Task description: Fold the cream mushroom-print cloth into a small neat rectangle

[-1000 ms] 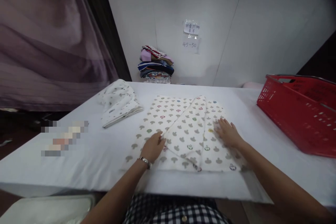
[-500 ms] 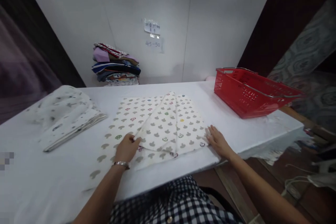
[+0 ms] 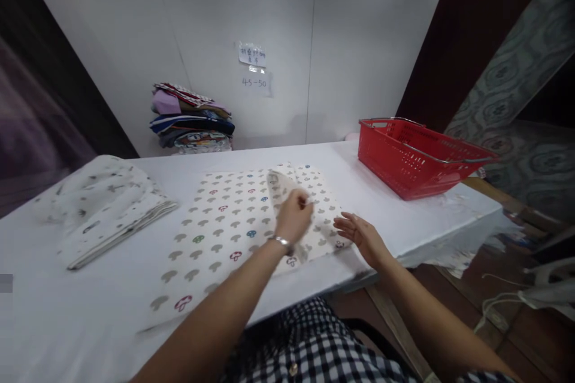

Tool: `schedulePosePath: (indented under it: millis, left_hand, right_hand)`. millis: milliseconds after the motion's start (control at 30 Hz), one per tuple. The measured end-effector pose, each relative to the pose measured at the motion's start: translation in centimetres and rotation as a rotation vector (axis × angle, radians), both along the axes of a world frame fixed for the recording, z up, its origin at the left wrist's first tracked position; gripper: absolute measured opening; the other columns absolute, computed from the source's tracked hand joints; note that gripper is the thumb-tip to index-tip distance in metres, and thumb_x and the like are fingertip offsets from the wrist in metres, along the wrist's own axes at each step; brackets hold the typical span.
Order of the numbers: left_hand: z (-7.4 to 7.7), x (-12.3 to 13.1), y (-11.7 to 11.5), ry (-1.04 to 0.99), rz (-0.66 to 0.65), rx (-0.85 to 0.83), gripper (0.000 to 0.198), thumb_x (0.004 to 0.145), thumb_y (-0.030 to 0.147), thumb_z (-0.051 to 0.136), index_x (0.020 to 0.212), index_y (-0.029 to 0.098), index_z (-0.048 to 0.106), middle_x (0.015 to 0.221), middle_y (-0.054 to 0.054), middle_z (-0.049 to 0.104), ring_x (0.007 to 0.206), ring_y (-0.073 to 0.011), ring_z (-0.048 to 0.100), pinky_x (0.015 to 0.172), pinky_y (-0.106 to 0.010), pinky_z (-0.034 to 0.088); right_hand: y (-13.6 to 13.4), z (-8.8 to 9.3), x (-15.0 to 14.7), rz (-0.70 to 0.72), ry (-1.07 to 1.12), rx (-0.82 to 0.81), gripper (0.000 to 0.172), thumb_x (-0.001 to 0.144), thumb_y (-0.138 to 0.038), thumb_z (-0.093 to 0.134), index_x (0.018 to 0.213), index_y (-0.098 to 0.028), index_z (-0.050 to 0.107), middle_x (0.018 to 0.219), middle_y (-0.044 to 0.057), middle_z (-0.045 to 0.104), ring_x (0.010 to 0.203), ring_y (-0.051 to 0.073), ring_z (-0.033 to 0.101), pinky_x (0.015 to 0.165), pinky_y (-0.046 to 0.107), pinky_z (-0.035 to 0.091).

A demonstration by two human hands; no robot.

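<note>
A white cloth printed with grey and coloured mushrooms (image 3: 229,215) lies spread on the white-covered table (image 3: 314,280). My left hand (image 3: 294,215) is closed on a flap of this cloth and holds it raised over the right part; the hand is a little blurred. Beside the cloth's right edge is my right hand (image 3: 362,238), its fingers stretched out and apart from any grip. Whether its fingertips touch the fabric, I cannot tell.
At the left sits a folded white cloth with a sparse dark print (image 3: 114,206). A stack of folded coloured fabrics (image 3: 193,116) stands against the wall. A red plastic basket with metal handles (image 3: 408,161) occupies the right end. Paper signs (image 3: 252,55) hang on the wall.
My left hand has carried the cloth's flap rightward, uncovering more of the printed layer on the left. My right hand has lifted slightly and its fingers have turned inward. The view has shifted a little.
</note>
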State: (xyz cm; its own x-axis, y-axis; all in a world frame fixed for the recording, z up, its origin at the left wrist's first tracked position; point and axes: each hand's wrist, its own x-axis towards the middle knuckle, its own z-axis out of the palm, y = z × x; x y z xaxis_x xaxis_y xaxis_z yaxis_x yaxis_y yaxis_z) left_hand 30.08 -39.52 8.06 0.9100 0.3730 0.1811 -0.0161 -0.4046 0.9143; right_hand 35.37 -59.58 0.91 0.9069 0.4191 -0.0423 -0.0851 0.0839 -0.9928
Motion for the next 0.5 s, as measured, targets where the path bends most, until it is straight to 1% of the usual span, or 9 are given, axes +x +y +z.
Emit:
schedulePosePath:
  millis: [67,133,200,233,300,333,400,433,500]
  left_hand:
    - [-0.3,1.5,-4.0,-0.006,-0.128,0.184,0.008,0.075,0.022,0.051,0.082,0.021,0.051,0.073,0.002,0.059,0.066,-0.0121,0.056,0.065,-0.025,0.045]
    - [-1.3,2.1,-7.2,0.075,-0.306,0.260,0.015,0.075,0.024,0.054,0.090,0.021,0.053,0.082,0.000,0.063,0.074,-0.0135,0.058,0.070,-0.026,0.046]
    - [-2.8,1.8,-8.8,0.128,-0.474,0.270,0.032,0.075,0.030,0.057,0.106,0.022,0.051,0.100,-0.001,0.064,0.081,-0.0143,0.060,0.074,-0.027,0.047]
    - [-3.5,1.4,-8.9,0.131,-0.535,0.286,0.037,0.076,0.033,0.057,0.110,0.022,0.050,0.106,-0.002,0.063,0.084,-0.0150,0.060,0.077,-0.028,0.047]
    - [-4.9,0.2,-7.9,0.110,-0.586,0.357,0.037,0.078,0.036,0.055,0.112,0.022,0.052,0.110,-0.003,0.063,0.090,-0.0168,0.060,0.083,-0.031,0.046]
    - [-5.4,-0.4,-6.9,0.105,-0.578,0.401,0.035,0.080,0.036,0.053,0.112,0.022,0.053,0.110,-0.004,0.063,0.093,-0.0176,0.060,0.086,-0.032,0.046]
    - [-6.1,-1.9,-4.2,0.118,-0.509,0.472,0.033,0.082,0.034,0.050,0.112,0.021,0.054,0.113,-0.005,0.062,0.098,-0.0185,0.059,0.091,-0.034,0.044]
    - [-6.3,-2.7,-2.7,0.128,-0.466,0.504,0.034,0.082,0.033,0.050,0.113,0.021,0.054,0.115,-0.005,0.061,0.101,-0.0189,0.058,0.092,-0.034,0.044]
    - [-6.8,-4.4,0.2,0.141,-0.385,0.574,0.033,0.083,0.031,0.048,0.114,0.021,0.054,0.118,-0.005,0.060,0.106,-0.0193,0.056,0.095,-0.035,0.043]
  right_hand:
    - [0.5,-0.2,0.1,0.027,0.158,0.162,0.049,0.085,-0.060,0.039,0.108,-0.021,0.056,0.108,0.010,0.066,0.099,0.022,0.062,0.085,0.037,0.049]
    - [0.3,-0.8,0.4,0.039,0.315,0.262,0.049,0.085,-0.062,0.037,0.099,-0.021,0.058,0.098,0.009,0.068,0.092,0.023,0.064,0.079,0.037,0.051]
    - [-0.4,-1.4,0.6,0.043,0.444,0.337,0.051,0.083,-0.065,0.037,0.095,-0.020,0.058,0.092,0.009,0.068,0.090,0.025,0.064,0.074,0.037,0.052]
    - [-0.8,-1.7,0.6,0.043,0.484,0.363,0.051,0.083,-0.065,0.037,0.096,-0.019,0.058,0.091,0.009,0.068,0.090,0.025,0.064,0.073,0.038,0.053]
    - [-1.5,-2.1,0.7,0.037,0.516,0.363,0.048,0.085,-0.060,0.040,0.101,-0.018,0.057,0.091,0.009,0.068,0.090,0.025,0.064,0.071,0.037,0.053]
    - [-1.7,-2.1,0.7,0.029,0.510,0.336,0.044,0.086,-0.055,0.043,0.105,-0.018,0.057,0.091,0.009,0.068,0.088,0.024,0.064,0.070,0.036,0.053]
    - [-2.2,-2.1,0.9,0.000,0.467,0.232,0.037,0.085,-0.041,0.052,0.113,-0.017,0.054,0.090,0.007,0.068,0.083,0.021,0.065,0.068,0.033,0.054]
    - [-2.4,-2.0,1.1,-0.029,0.441,0.157,0.039,0.082,-0.034,0.057,0.117,-0.017,0.052,0.088,0.006,0.068,0.079,0.020,0.065,0.066,0.032,0.054]
    - [-2.8,-1.7,1.4,-0.099,0.386,-0.012,0.052,0.076,-0.025,0.065,0.124,-0.016,0.046,0.080,0.003,0.067,0.065,0.017,0.064,0.061,0.031,0.054]
